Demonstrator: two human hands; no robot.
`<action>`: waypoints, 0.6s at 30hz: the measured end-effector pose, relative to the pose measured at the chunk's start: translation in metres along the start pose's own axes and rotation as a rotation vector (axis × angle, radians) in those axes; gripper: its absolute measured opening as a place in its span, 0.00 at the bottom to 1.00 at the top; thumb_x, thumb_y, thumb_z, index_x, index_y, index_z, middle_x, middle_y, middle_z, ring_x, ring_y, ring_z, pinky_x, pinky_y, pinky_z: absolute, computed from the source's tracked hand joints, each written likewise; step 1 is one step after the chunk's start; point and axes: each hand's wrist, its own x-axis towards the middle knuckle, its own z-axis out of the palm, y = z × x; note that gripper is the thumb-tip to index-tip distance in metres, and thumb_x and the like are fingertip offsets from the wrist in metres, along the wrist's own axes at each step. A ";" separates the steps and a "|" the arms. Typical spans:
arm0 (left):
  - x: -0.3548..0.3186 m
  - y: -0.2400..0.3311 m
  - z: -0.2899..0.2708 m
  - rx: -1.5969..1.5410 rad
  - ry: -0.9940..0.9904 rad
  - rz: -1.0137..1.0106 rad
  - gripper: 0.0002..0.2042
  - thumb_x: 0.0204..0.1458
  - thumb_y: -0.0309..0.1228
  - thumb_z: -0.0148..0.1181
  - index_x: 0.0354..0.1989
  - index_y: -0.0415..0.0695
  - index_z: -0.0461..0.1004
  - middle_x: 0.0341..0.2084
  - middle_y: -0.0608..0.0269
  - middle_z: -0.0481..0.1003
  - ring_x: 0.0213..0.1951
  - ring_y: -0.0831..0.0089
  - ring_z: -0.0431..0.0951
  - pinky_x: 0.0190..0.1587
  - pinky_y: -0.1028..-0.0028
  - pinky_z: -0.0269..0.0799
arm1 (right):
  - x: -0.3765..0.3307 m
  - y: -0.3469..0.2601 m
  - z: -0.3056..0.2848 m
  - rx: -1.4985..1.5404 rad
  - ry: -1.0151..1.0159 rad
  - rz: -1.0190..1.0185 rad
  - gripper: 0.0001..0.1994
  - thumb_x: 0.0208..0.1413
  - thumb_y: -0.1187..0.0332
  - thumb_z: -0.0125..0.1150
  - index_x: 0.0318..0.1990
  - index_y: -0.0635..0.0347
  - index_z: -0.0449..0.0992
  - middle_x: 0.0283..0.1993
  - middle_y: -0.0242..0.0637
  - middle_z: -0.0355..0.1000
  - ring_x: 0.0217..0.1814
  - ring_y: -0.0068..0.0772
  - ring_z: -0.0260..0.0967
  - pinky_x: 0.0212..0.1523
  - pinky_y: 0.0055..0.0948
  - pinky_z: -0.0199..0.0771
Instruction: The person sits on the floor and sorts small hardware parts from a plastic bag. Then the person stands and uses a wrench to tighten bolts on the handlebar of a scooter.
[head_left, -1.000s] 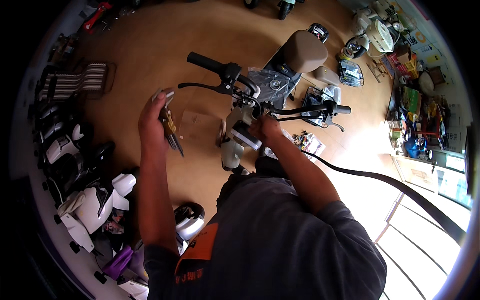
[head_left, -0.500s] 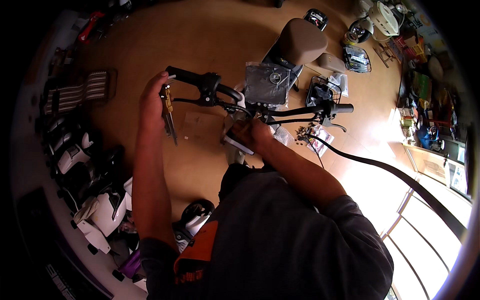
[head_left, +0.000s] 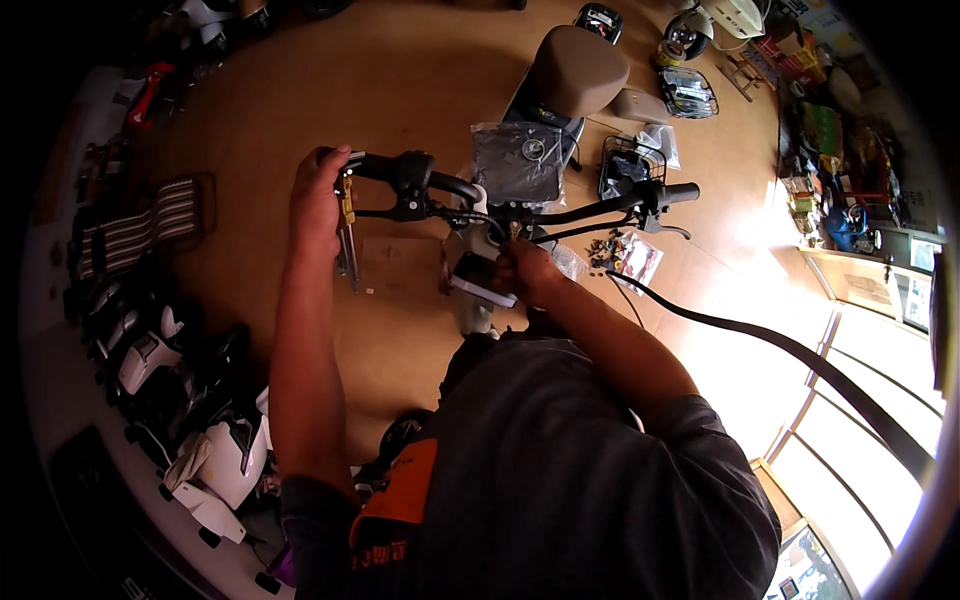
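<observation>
- head view: left hand [head_left: 318,200] is wrapped round the left grip [head_left: 352,163] of the scooter handlebar [head_left: 500,205], fingers closed on it, with a bundle of yellow-handled tools [head_left: 346,235] pinched in the same hand and hanging down below the grip.
- right hand [head_left: 522,268] is down at the middle of the bar by the stem [head_left: 478,285], fingers curled in on something small there; can't tell exactly what it pinches, looks like a fastener or cable spot.
- change over the last second: left hand has gone from hovering beside the bar with the tools to gripping the bar end; the bar itself has swung closer to level across the view. right hand has stayed on the stem area.
- read: left hand now steadies the bar while the right works the centre joint, so this looks like alignment or tightening at the stem, not done yet.
- around: tan seat [head_left: 578,70] beyond the bar, clear plastic bag [head_left: 520,160] draped on the body, small parts bag [head_left: 630,255] on the wooden floor [head_left: 400,80], right grip [head_left: 672,193] free, white body panels [head_left: 225,460] at lower left.
</observation>
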 end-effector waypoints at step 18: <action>0.002 -0.010 0.005 0.056 0.061 0.086 0.18 0.56 0.44 0.67 0.41 0.42 0.74 0.31 0.71 0.72 0.33 0.81 0.70 0.37 0.76 0.67 | 0.014 -0.019 -0.051 -0.865 0.015 -0.381 0.13 0.67 0.62 0.50 0.47 0.61 0.73 0.32 0.45 0.73 0.37 0.44 0.76 0.32 0.42 0.79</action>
